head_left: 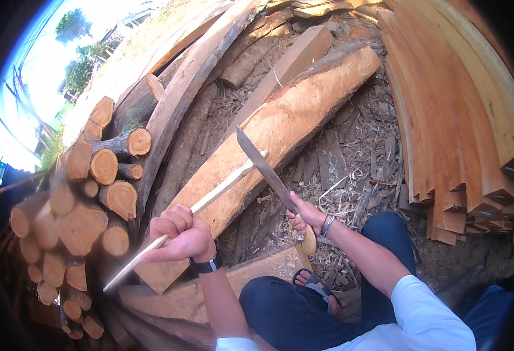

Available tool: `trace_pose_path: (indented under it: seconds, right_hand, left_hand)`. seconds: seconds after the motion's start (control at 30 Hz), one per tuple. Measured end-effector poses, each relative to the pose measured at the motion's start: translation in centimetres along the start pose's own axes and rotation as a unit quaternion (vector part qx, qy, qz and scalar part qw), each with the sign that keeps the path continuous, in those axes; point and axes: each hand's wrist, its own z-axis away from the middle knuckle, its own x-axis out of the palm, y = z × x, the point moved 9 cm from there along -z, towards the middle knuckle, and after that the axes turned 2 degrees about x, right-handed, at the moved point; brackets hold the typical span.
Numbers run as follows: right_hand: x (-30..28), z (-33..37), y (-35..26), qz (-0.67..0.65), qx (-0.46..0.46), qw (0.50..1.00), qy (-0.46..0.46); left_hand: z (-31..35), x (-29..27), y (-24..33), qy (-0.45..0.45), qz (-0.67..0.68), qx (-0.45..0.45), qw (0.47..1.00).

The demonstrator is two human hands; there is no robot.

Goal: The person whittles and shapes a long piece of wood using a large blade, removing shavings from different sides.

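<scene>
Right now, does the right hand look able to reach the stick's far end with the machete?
Probably yes: the right hand holds the machete, its blade crossing the far end of the stick in view, and the left hand grips lower down, clear of the blade. Actual contact is unclear.

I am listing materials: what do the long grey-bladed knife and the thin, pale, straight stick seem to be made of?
Long grey knife blade: probably steel, dull finish, by its thin, flat shape.
Its tan, rounded handle: likely smooth wood, by its warm colour, though partly hidden.
Thin, pale, straight stick: raw wood, apparently uncoated; its light faces show no bark.
</scene>
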Motion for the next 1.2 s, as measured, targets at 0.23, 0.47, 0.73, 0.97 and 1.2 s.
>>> trace_pose_path:
  seconds: [0.23,0.47,0.73,0.97,1.2]
  right_hand:
    - [3.6,4.3,-5.4,0.51,-0.347,0.77,0.165]
    - [-1.3,2.5,-4.5,0.552,-0.261,0.722,0.326]
    - [2.8,4.7,-5.9,0.544,-0.332,0.744,0.199]
    - [-2.5,2.5,-4.8,0.544,-0.282,0.72,0.325]
    - [2.7,4.9,-6.2,0.551,-0.325,0.729,0.243]
  left_hand:
    - [-0.5,-0.5,0.6,0.012,-0.005,0.019,1.0]
    - [0.1,-0.1,0.4,0.021,-0.013,0.012,1.0]
    - [-0.2,-0.6,0.4,0.033,-0.018,0.008,0.999]
    - [0.0,0.3,0.0,0.031,-0.019,0.006,0.999]
    - [-0.3,-0.9,0.7,0.048,-0.035,0.011,0.998]
